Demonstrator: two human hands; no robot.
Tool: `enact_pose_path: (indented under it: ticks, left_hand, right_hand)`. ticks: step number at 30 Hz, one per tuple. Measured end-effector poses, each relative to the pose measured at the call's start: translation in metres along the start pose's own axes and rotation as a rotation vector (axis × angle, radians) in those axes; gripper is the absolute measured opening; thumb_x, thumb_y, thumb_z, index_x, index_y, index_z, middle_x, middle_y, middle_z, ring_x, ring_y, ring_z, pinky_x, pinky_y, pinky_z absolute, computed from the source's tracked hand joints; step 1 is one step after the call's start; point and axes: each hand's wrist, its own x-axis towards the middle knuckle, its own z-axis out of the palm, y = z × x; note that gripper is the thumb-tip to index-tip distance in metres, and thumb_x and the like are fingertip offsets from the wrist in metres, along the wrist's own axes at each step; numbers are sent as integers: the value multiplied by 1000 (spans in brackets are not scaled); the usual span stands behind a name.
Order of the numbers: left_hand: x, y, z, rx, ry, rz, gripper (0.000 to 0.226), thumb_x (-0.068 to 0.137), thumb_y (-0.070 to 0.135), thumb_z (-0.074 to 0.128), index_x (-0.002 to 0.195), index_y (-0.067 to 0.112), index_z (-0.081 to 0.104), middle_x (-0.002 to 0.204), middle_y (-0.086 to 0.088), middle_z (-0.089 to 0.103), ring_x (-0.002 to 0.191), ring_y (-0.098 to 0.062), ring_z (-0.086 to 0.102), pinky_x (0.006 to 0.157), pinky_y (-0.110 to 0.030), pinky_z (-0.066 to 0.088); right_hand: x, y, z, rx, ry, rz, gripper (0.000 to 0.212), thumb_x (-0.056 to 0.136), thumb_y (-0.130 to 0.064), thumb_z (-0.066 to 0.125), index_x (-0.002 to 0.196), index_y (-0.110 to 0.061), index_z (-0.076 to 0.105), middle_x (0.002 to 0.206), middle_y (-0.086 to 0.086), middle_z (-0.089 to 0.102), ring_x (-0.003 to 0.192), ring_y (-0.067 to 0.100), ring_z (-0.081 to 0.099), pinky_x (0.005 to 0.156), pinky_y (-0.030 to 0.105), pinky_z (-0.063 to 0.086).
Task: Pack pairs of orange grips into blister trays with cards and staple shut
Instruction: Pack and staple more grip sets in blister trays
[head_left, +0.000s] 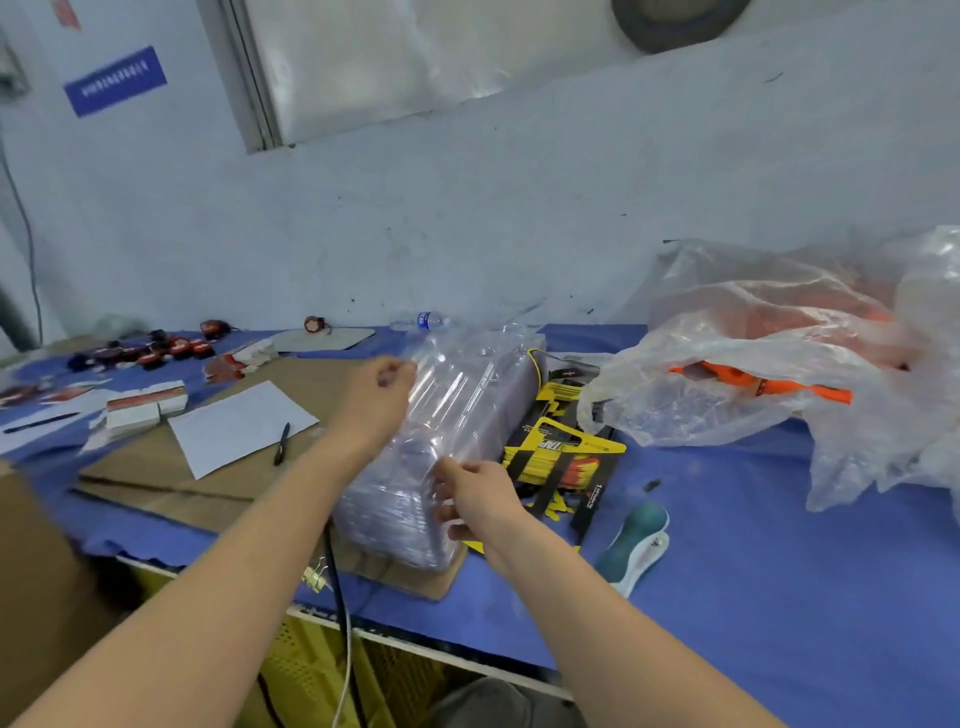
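Clear moulded-plastic blister trays (441, 441) in a nested stack: separating the top one.
Head view: left hand (374, 400) pinches the far edge, right hand (478, 499) curls onto the near edge; peel one tray only, slowly. Long orange grips (753, 382) lie in the crumpled clear bag (727, 322) to the right, well apart.

Surface (779, 597) cover: solid blue. Blister trays (441, 441): clear, colourless, glossy glints. Cards (566, 457): yellow and black, orange-red print. Grips (727, 375): bright orange, seen through a milky translucent bag (727, 312). Stapler (636, 545): teal body, white underside. Cardboard sheet (156, 467): plain brown. Paper (241, 426): white, unmarked. Pen (281, 441): black. Wall sign (115, 80): blue, white lettering.
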Motion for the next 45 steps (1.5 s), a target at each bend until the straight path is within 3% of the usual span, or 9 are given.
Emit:
enact_pose_path:
  ticks: [8,11,14,19,26,31,38,41,45]
  left_hand:
    - [0,61,-65,-473,206,87,17,100,34,54,109,28,68,106,10,67,94,-9,58,82,-21,44]
    - [-19,67,-77,-776,-74,62,17,99,35,55,108,28,68,116,3,70,96,-17,64,87,-28,50]
    - [-36,59,-71,-1108,-570,-30,17,96,34,60,110,27,65,127,-7,63,110,-28,62,89,-32,52]
    - [-52,60,-13,-1144,-1050,-146,37,80,33,78,114,22,69,129,-14,61,112,-34,61,87,-35,52]
    - [-93,91,87,-1473,-1032,-322,76,88,70,51,140,16,48,145,-23,49,131,-43,49,97,-54,48]
    - [-144,118,168,-899,-568,-194,17,102,21,52,115,14,61,108,-13,73,80,-28,74,60,-31,58]
    - [-154,112,232,-569,-457,-271,20,104,10,43,118,6,56,85,-11,71,47,-19,62,45,-28,51]
    - [-148,107,246,-498,-470,-316,16,103,9,45,108,2,58,101,-24,68,49,-20,62,45,-27,53]
    - [-133,97,237,-195,-356,-99,41,100,28,52,136,8,50,126,-7,58,98,-23,63,85,-36,53]
  right_hand:
    - [5,-5,-9,-191,104,-127,34,95,-40,54,74,-13,52,69,5,54,56,22,53,56,31,41]
    - [-10,-35,-37,74,142,-304,37,91,-54,57,103,-18,56,91,0,64,58,7,63,56,27,51]
    - [-37,-76,-86,319,107,-482,88,70,-64,65,143,-22,40,113,-7,65,89,2,69,86,30,55]
    - [-92,-97,-180,509,113,-576,36,84,-43,66,116,-28,64,112,-5,71,102,18,69,93,36,54]
    - [-165,-26,-264,475,772,-700,19,91,-35,66,107,-28,73,100,-6,75,82,10,72,62,19,56]
    - [-202,22,-295,535,1060,-644,10,96,-27,60,96,-29,71,84,-16,73,72,-1,68,65,19,58]
    - [-220,67,-312,570,895,-183,21,98,-22,57,116,-10,58,105,10,64,93,26,64,79,35,52]
    - [-234,70,-314,656,811,-50,27,98,-18,56,117,0,49,109,20,58,102,34,61,94,41,48]
    - [-248,70,-314,681,901,36,20,99,-12,53,108,5,49,105,22,55,85,34,61,84,46,48]
